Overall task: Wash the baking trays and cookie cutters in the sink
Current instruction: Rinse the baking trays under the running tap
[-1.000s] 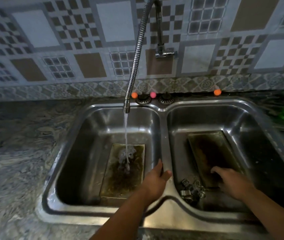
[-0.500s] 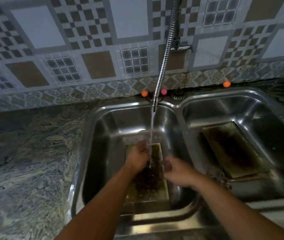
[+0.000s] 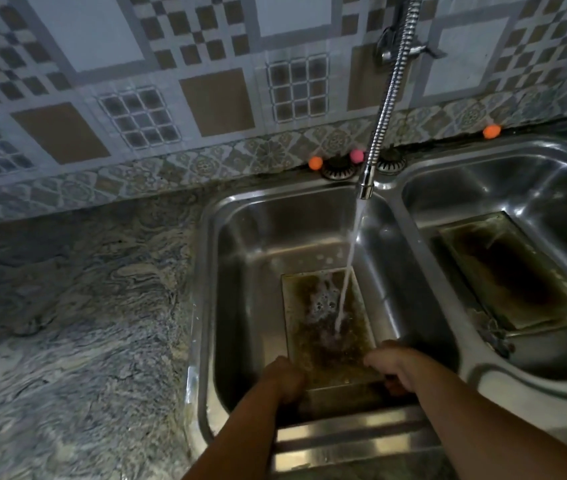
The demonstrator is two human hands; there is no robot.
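I see a marbled stone bench (image 3: 67, 306) filling the left of the frame, with a steel double sink (image 3: 393, 188) set into it at right. Along its back edge sit two orange balls (image 3: 315, 163) (one far right) and a pink ball (image 3: 356, 155).

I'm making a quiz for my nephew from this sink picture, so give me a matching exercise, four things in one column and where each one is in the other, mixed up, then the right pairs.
Things
1. tray under the running water
2. second tray
3. pink ball
4. cookie cutters

Places
A. right basin, near corner, beside a tray
B. back ledge of the sink, by the faucet hose
C. left basin, near end held by the left hand and right hand
D. right basin, untouched

Pairs: 1-C, 2-D, 3-B, 4-A
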